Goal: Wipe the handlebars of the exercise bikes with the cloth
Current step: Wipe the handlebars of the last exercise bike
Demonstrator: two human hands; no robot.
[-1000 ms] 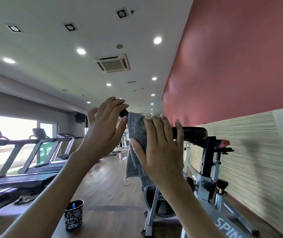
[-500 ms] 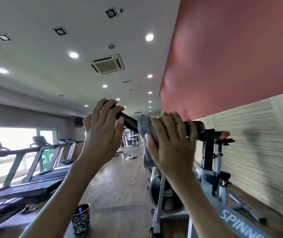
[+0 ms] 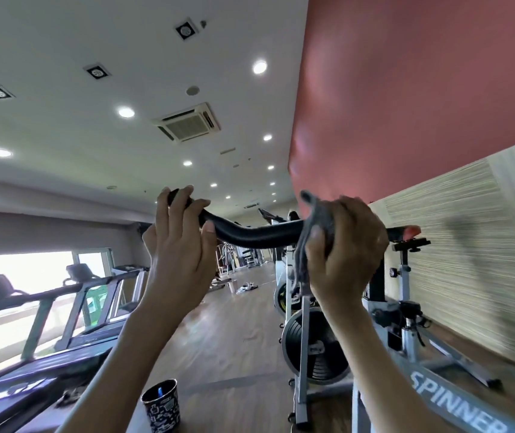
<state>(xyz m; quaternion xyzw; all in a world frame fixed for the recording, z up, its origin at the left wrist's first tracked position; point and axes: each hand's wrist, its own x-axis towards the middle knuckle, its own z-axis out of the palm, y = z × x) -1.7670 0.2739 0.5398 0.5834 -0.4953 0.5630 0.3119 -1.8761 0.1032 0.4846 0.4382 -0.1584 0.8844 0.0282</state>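
A black curved handlebar (image 3: 250, 235) of a grey spin bike (image 3: 437, 392) runs across the middle of the view at eye height. My left hand (image 3: 178, 245) grips the bar's left end. My right hand (image 3: 347, 248) is wrapped around the bar further right, with a grey cloth (image 3: 309, 245) pressed between palm and bar. The cloth's loose end hangs down below my fingers. The bar's stretch under my right hand is hidden.
A dark patterned cup (image 3: 161, 407) stands low in the view by my left forearm. Treadmills (image 3: 62, 310) line the window side at left. More spin bikes (image 3: 290, 295) stand along the striped wall on the right. Wooden floor runs between the rows.
My right hand has slid the cloth to the right along the bar, baring a longer black stretch between my hands. My left hand has kept its grip on the left end.
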